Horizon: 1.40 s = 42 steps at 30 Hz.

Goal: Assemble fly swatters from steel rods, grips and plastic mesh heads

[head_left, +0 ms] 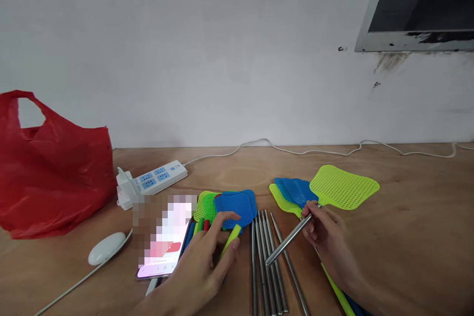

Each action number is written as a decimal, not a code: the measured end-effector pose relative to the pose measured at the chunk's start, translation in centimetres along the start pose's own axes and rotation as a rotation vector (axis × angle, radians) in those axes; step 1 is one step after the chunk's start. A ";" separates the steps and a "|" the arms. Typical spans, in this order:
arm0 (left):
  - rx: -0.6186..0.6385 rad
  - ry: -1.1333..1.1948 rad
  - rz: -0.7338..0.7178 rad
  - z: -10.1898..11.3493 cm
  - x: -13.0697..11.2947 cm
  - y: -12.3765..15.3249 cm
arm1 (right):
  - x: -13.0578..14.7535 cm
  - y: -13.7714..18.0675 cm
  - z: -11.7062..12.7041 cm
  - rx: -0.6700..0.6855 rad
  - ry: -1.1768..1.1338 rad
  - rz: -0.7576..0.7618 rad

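My right hand point(328, 242) is closed on a steel rod point(287, 242) whose far end joins a yellow-green fly swatter head point(344, 186), lifted over two finished swatters point(292, 192). My left hand point(207, 256) lies on a pile of swatter heads topped by a blue one point(236, 206), its fingers curled round a yellow-green plastic handle point(230, 241). Several bare steel rods point(268, 261) lie side by side between my hands on the wooden table point(407, 237).
A phone point(165, 252) with a lit screen lies left of my left hand. Farther left are a white mouse point(106, 248), a white power strip point(151, 180) and a red plastic bag point(52, 168). A white cable point(314, 150) runs along the wall.
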State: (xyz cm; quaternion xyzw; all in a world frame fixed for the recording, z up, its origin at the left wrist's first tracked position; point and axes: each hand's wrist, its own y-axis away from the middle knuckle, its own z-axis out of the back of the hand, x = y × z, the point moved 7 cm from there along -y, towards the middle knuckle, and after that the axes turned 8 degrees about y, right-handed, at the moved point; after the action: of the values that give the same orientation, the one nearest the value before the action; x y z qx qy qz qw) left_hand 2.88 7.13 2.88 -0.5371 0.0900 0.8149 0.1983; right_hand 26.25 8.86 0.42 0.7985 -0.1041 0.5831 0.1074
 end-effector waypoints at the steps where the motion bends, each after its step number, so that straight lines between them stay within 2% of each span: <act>1: -0.076 -0.195 -0.058 0.7 -0.3 0.0 | -0.1 0.0 0.0 0.006 0.013 -0.002; 3: -0.155 -0.456 -0.093 1.5 -0.3 -0.1 | -0.3 0.0 -0.1 0.016 0.042 -0.008; 6: -0.200 -0.612 -0.038 2.4 0.4 -0.5 | -0.4 0.1 -0.3 0.039 0.082 -0.014; 12: -0.193 -0.996 0.203 3.3 1.6 -1.0 | -1.0 0.2 -0.4 0.071 0.093 -0.053; 16: -0.205 -1.110 0.217 3.4 1.3 -0.8 | -1.4 0.1 -1.1 0.148 0.013 -0.086; 21: -0.247 -1.015 0.089 3.3 0.8 -0.5 | -1.4 0.4 -2.6 0.318 -0.053 -0.144; 28: -0.331 -0.686 -0.142 3.0 -0.2 0.0 | -2.2 3.8 -4.7 0.834 -0.199 -0.495; 33: -0.352 -0.466 -0.192 3.1 -0.4 0.3 | -2.8 6.4 -5.7 1.136 -0.092 -0.666; 36: -0.292 -0.357 -0.247 2.9 -0.7 0.3 | -3.2 7.0 -5.9 1.218 -0.016 -0.664; 42: -0.165 -0.325 -0.329 2.3 -0.7 0.1 | -3.6 6.8 -5.9 1.227 -0.029 -0.615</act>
State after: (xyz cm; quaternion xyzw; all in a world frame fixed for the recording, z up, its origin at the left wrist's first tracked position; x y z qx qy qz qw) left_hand 1.14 7.72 4.41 -0.4209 -0.0989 0.8518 0.2958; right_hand 17.85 4.22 -0.91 0.7159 0.4750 0.4687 -0.2054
